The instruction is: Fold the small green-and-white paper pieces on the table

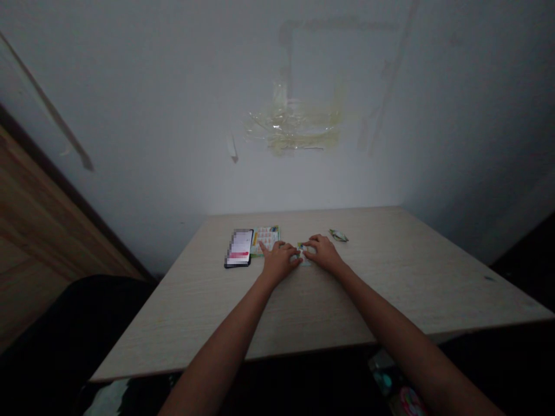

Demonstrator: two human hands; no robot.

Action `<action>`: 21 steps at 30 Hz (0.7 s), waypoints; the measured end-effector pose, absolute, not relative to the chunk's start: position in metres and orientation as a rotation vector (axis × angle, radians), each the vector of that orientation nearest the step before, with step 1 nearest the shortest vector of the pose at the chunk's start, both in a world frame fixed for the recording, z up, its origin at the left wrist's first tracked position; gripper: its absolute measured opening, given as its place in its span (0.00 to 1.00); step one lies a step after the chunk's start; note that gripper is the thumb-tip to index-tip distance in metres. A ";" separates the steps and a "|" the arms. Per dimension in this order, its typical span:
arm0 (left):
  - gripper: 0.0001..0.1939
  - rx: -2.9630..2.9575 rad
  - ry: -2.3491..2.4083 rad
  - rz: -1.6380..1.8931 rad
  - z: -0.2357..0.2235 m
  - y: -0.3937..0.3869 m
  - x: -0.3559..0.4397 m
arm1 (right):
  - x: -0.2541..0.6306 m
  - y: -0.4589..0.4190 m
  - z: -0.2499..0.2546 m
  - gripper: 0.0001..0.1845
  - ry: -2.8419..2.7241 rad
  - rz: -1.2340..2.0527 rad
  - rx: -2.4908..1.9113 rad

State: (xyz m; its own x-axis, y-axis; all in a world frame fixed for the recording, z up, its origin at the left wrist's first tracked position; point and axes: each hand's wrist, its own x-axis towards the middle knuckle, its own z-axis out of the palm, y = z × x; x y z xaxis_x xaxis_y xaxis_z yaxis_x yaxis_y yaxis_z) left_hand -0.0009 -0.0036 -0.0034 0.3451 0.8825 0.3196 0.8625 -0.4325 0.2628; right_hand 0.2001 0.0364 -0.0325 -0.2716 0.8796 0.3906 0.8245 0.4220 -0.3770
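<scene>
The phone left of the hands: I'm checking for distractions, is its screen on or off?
On. The phone lies flat, face up on the table, its screen glowing white and pink.

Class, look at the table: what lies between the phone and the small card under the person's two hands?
In the head view, a printed sheet lies between the phone and the small card, with the left hand partly on it.

pale wood-grain tabletop point(390, 277), black-edged phone point(239, 248) with a white and pink screen, green and orange printed sheet point(269, 236) near the far edge, white wall point(151, 115).
</scene>
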 end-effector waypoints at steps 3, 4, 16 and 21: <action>0.13 2.528 1.669 0.628 -0.003 -0.004 -0.001 | 0.202 0.037 -0.034 0.21 -2.166 0.143 -1.437; 0.13 2.528 1.673 0.621 -0.003 -0.004 -0.001 | 0.202 0.037 -0.034 0.21 -2.173 0.148 -1.441; 0.14 2.574 1.652 0.575 -0.001 -0.004 -0.001 | 0.205 0.027 -0.021 0.26 -2.313 0.165 -1.460; 0.13 2.574 1.656 0.574 -0.001 -0.004 -0.001 | 0.207 0.027 -0.022 0.29 -2.334 0.192 -1.440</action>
State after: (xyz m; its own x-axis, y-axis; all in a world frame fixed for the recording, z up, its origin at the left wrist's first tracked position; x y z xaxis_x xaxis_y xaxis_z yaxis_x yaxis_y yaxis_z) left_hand -0.0010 -0.0044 -0.0009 0.3663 0.8842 0.2899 0.8740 -0.4338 0.2190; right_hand 0.2074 0.0265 -0.0222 -0.3960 0.8824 0.2539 0.8290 0.4625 -0.3143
